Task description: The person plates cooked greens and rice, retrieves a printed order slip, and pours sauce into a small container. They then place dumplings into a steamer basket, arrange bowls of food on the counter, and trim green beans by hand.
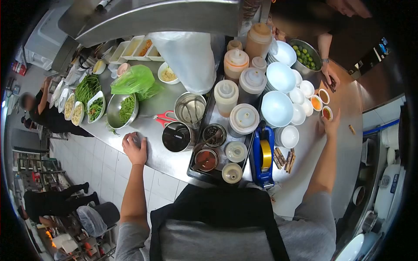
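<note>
My left hand [135,149] rests on the front edge of the steel counter [159,143], fingers apart and holding nothing. Just beyond it stands a steel bowl [111,114] of cut greens [127,108]. On the right, my right hand [332,124] reaches forward with its fingers against a small white sauce bowl [327,113] that holds reddish sauce; it appears to grip the rim. Close by are a sauce bowl with orange contents [316,102] and another small sauce bowl [324,96]. Stacked small white bowls [298,114] stand left of that hand.
Squeeze bottles [244,119] and jars fill a black tray [209,173] in the middle. A blue tape dispenser [263,169], red-handled scissors [164,118] and a steel pot [177,136] stand nearby. A co-worker's hand [332,77] is at the far right, near a pot of green limes [305,57].
</note>
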Available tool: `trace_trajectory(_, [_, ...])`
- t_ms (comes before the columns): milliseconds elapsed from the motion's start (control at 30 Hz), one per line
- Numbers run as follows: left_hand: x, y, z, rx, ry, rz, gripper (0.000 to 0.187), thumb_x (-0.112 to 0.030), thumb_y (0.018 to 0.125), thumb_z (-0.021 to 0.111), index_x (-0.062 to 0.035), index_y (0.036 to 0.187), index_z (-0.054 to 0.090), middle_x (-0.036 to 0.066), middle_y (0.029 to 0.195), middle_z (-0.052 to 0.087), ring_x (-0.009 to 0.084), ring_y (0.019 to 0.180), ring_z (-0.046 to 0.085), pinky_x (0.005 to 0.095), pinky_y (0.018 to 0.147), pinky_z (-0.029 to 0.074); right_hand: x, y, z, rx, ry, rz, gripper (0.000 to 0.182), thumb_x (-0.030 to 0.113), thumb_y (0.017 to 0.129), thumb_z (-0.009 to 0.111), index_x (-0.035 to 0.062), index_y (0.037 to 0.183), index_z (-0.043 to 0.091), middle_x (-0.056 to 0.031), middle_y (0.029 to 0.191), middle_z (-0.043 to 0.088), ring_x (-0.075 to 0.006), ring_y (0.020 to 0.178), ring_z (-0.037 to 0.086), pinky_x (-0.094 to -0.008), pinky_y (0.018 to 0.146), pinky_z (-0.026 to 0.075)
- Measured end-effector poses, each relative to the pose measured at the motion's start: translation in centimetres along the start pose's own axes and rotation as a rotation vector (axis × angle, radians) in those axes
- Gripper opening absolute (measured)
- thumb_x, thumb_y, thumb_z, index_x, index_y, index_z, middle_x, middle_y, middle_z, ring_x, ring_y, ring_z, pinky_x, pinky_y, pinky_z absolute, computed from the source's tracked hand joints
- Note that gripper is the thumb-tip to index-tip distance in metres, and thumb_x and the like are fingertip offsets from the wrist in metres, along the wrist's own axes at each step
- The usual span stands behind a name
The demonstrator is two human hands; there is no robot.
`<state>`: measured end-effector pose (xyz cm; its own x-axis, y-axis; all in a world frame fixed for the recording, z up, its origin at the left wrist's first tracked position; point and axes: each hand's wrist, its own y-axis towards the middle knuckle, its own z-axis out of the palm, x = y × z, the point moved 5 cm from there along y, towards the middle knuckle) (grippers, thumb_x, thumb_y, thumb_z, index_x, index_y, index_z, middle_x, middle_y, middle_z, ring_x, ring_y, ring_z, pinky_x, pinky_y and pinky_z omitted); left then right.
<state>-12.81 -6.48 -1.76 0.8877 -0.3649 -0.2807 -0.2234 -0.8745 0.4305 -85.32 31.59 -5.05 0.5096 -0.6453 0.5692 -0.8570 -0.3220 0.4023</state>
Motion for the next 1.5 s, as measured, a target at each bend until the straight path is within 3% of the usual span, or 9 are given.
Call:
trace_trajectory(100, [-0.3,0.0,0.0,0.015,-0.028,-0.029,0.043,-0.026,0.071,0.068,-0.0096,0.108,0.053,0.012,0.113,0.047,0.0317,0.108,0.042,0.0433,0.092,0.032,-0.3,-2.5,-1.8,-0.229,-0.091,-0.027,0.081,0.004,0.067,0.069,0.0026,0.135,0.025,-0.0205,0.126,0.040,-0.0299,0.112,0.044,-0.0359,0.097,0.036])
trace_trajectory(167, [-0.4,-0.1,-0.3,0.011,-0.035,-0.046,0.043,-0.026,0.071,0.067,-0.0094,0.107,0.053,0.012,0.113,0.047,0.0316,0.107,0.043,0.0430,0.092,0.032,-3.8,-5.1,-1.5,-0.257,0.455,0.285,0.071,0.003,0.072,0.064,0.0007,0.133,0.027,-0.0172,0.118,0.044,-0.0245,0.100,0.049,-0.0337,0.090,0.040])
trace_trajectory(300, [-0.4,-0.2,-0.7,-0.020,-0.061,-0.014,0.041,-0.027,0.071,0.067,-0.0095,0.106,0.053,0.012,0.111,0.048,0.0318,0.106,0.044,0.0433,0.091,0.032,-7.2,-10.3,-1.1,-0.544,0.564,0.435,0.054,-0.004,0.078,0.053,0.0004,0.128,0.034,-0.0101,0.100,0.048,-0.0160,0.082,0.052,-0.0276,0.077,0.045])
trace_trajectory(667, [0.0,-0.6,-1.1,-0.068,-0.097,0.001,0.044,-0.026,0.068,0.069,-0.0081,0.105,0.054,0.015,0.109,0.051,0.0337,0.105,0.046,0.0435,0.090,0.034,-3.9,-12.1,-1.6,-0.426,0.306,0.385,0.040,0.002,0.081,0.048,0.0014,0.120,0.041,-0.0080,0.096,0.049,-0.0139,0.080,0.051,-0.0312,0.081,0.044])
trace_trajectory(700, [-0.1,-0.6,-1.6,-0.056,-0.138,-0.010,0.046,-0.025,0.067,0.069,-0.0073,0.106,0.053,0.016,0.110,0.051,0.0343,0.105,0.046,0.0431,0.091,0.035,-12.8,-10.5,1.7,-0.387,0.356,0.198,0.036,0.013,0.082,0.048,0.0046,0.117,0.042,-0.0087,0.088,0.052,-0.0165,0.082,0.051,-0.0343,0.079,0.042])
trace_trajectory(833, [2.8,0.3,-2.1,-0.116,-0.367,-0.040,0.042,-0.018,0.070,0.068,-0.0053,0.107,0.052,0.016,0.105,0.051,0.0341,0.100,0.047,0.0403,0.089,0.038,-6.5,-10.7,-1.3,-0.194,0.977,0.818,0.038,0.020,0.087,0.050,0.0056,0.120,0.042,-0.0078,0.095,0.052,-0.0162,0.077,0.048,-0.0356,0.076,0.044])
trace_trajectory(1167, [7.2,18.5,-13.1,-0.466,-0.252,0.219,0.029,-0.018,0.074,0.066,-0.0053,0.098,0.055,0.014,0.099,0.051,0.0333,0.093,0.049,0.0400,0.082,0.040,-0.6,-18.5,-11.2,-0.365,0.591,0.589,0.050,0.017,0.083,0.062,0.0131,0.127,0.038,-0.0128,0.123,0.039,-0.0226,0.104,0.047,-0.0384,0.079,0.044])
trace_trajectory(1367, [13.6,34.9,-2.0,0.019,-0.130,0.208,0.011,-0.016,0.078,0.057,-0.0066,0.085,0.058,0.018,0.093,0.057,0.0353,0.091,0.054,0.0445,0.077,0.044,6.9,-27.1,-17.4,-0.488,0.268,0.521,0.045,0.017,0.083,0.062,0.0081,0.123,0.044,-0.0148,0.124,0.041,-0.0224,0.096,0.052,-0.0344,0.072,0.047])
trace_trajectory(1500, [14.9,41.6,7.9,0.152,-0.001,0.244,0.026,-0.017,0.079,0.051,-0.0050,0.102,0.055,0.019,0.100,0.060,0.0336,0.094,0.057,0.0428,0.081,0.047,12.7,-34.4,-20.5,-0.492,-0.091,0.441,0.043,0.011,0.082,0.062,0.0004,0.120,0.047,-0.0156,0.122,0.048,-0.0239,0.097,0.055,-0.0316,0.076,0.048])
